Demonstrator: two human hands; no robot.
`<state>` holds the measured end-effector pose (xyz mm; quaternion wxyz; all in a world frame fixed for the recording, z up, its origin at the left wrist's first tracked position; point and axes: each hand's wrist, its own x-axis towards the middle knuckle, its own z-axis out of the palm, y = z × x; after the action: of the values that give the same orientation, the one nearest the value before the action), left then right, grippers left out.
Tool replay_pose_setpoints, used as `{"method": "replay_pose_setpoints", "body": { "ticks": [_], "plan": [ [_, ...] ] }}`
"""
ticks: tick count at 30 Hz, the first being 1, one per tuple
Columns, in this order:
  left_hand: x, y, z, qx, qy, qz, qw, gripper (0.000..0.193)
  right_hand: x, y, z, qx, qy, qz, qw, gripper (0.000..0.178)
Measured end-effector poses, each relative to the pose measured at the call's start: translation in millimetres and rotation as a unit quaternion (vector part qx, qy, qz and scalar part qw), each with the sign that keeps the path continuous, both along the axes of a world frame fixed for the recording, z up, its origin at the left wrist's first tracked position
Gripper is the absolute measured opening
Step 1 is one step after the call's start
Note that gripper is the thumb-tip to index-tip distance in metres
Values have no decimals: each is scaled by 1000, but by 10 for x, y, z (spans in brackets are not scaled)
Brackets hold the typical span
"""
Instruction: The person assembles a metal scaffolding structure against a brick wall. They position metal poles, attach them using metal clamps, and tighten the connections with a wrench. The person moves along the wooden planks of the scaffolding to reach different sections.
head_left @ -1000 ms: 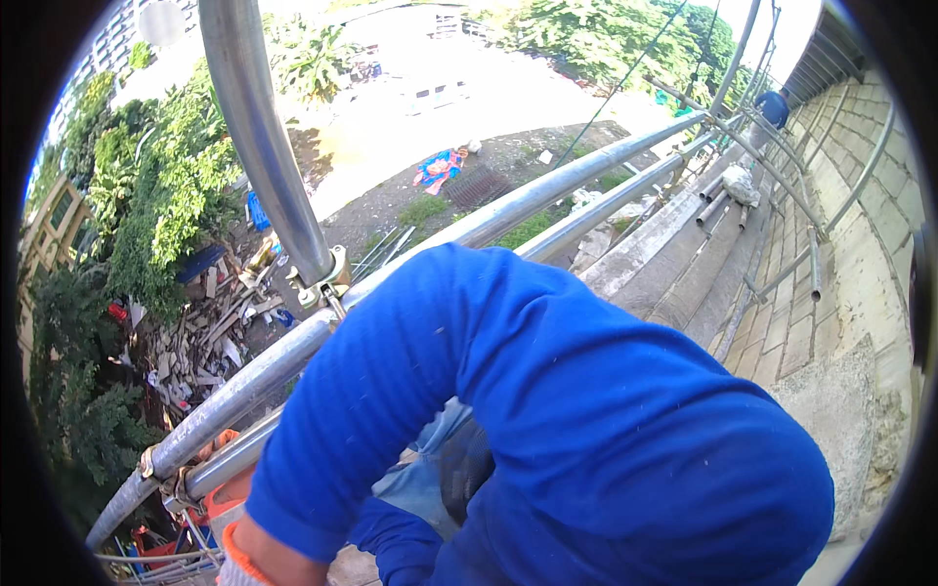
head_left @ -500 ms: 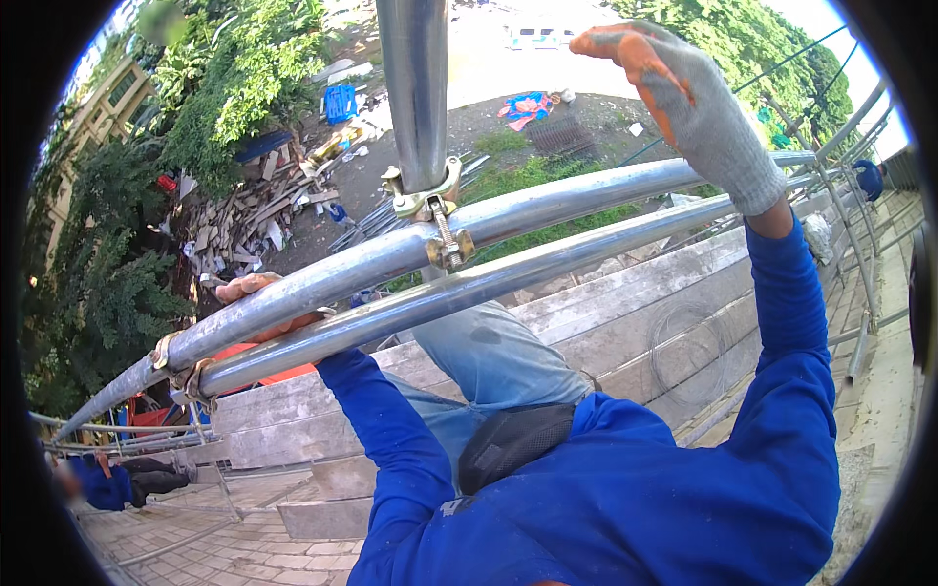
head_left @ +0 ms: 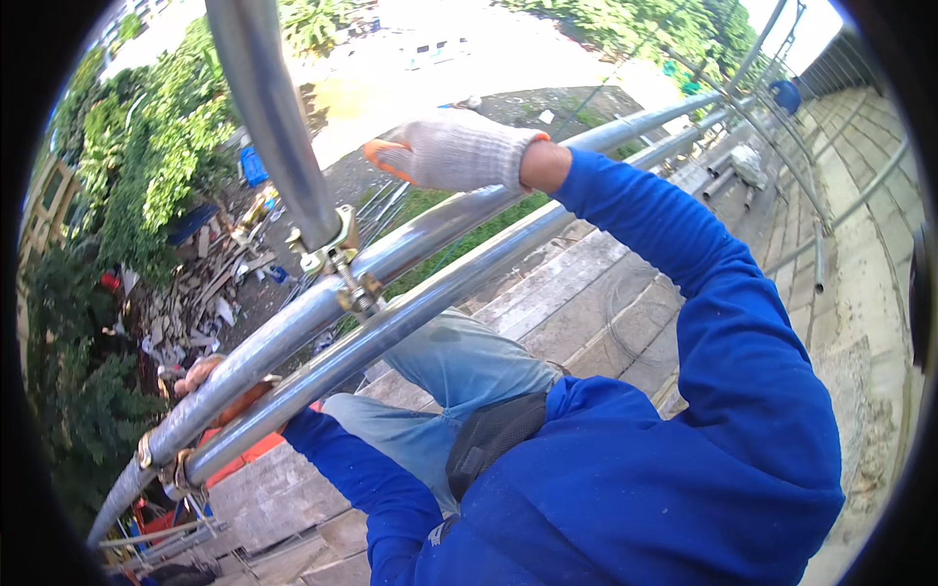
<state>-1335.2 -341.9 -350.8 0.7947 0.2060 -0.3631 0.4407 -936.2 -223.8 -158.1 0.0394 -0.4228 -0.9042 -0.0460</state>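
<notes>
My right hand [head_left: 454, 151], in a grey knitted glove with an orange palm, is held out above the outer horizontal scaffold pipe [head_left: 430, 230]. Its fingers point left toward the upright scaffold pipe [head_left: 278, 127], apart from it, and nothing shows in them. A metal scaffold clamp [head_left: 337, 254] with a threaded bolt sits where the upright meets the outer pipe. My bare left hand [head_left: 203, 374] is at the lower left, its fingers curled round the outer pipe from below. The inner horizontal pipe [head_left: 391, 327] partly covers that hand. Beside it, another clamp [head_left: 176, 474] joins the two rails.
Grey planks [head_left: 547, 303] form the platform under my legs, with a coil of wire [head_left: 625, 332] on them. A tiled slope [head_left: 850, 166] lies to the right. Far below are a debris pile [head_left: 210, 283] and trees. Another person in blue [head_left: 785, 95] is at the far right.
My right hand has come down and leftward, from raised with fingers stretched up to just above the outer pipe. The view has turned; my left hand stays at the pipe.
</notes>
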Motion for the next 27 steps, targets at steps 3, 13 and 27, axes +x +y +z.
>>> {"method": "replay_pose_setpoints", "body": {
  "ticks": [3, 13, 27],
  "plan": [
    [124, -201, 288, -13, 109, 30, 993, 34, -20, -189, 523, -56, 212, -7, 976, 59],
    [-396, -35, -463, -95, -17, 212, 973, 38, 131, -51, -483, -67, 159, -59, 983, 64],
    [-35, -155, -254, -98, 41, 212, 971, 32, 1184, 168, -499, -98, 126, -137, 978, 67]
  ]
}}
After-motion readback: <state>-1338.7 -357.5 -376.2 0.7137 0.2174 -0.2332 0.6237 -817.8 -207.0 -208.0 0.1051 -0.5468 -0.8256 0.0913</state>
